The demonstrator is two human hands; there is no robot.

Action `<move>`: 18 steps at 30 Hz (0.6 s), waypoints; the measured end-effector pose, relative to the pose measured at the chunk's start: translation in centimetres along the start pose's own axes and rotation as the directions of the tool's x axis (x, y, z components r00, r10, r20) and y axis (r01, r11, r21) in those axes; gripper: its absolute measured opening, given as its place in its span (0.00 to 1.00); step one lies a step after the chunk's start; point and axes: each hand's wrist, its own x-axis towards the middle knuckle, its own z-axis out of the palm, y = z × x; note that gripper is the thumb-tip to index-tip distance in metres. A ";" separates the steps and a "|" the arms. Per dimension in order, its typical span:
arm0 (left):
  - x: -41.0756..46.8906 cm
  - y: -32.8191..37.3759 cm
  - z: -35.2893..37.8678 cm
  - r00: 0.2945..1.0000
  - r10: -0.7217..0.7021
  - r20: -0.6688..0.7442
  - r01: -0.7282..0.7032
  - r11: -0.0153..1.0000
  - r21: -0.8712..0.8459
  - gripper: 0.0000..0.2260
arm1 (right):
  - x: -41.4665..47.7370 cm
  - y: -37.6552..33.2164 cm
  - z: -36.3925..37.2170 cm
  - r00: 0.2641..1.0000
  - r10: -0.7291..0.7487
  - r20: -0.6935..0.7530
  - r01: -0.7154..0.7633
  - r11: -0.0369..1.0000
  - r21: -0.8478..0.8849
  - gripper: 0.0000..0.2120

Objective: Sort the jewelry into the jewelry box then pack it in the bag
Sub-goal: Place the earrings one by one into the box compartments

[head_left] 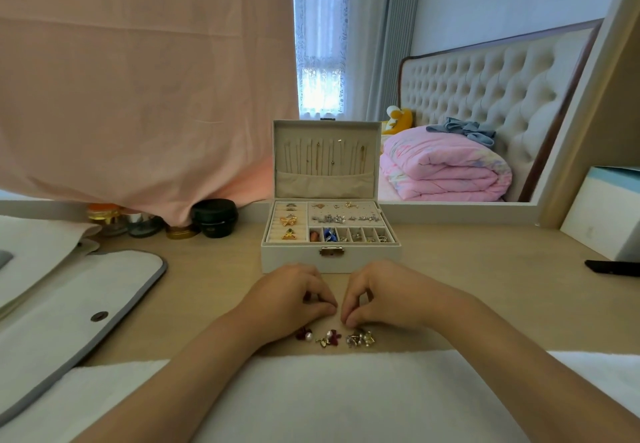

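Note:
A white jewelry box stands open on the wooden desk, its lid upright with thin chains hanging inside. Rings, brooches and earrings fill its tray compartments. In front of the box, my left hand and my right hand sit close together with curled fingers, fingertips nearly meeting as they pinch something small that I cannot make out. Just below the hands lie loose earrings in a row: dark red bows with pearls on the left, silver and gold pieces on the right. A white bag with grey trim and a snap button lies flat at the left.
Small jars and a black round case stand at the back left under a pink cloth. A black object and a white-blue box are at the right edge. A mirror runs along the back of the desk.

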 end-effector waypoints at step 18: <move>-0.4 1.8 0.4 0.964 -0.219 -0.153 0.103 0.832 -0.545 0.03 | 0.6 1.3 1.4 0.975 0.072 -0.209 0.086 0.748 0.658 0.05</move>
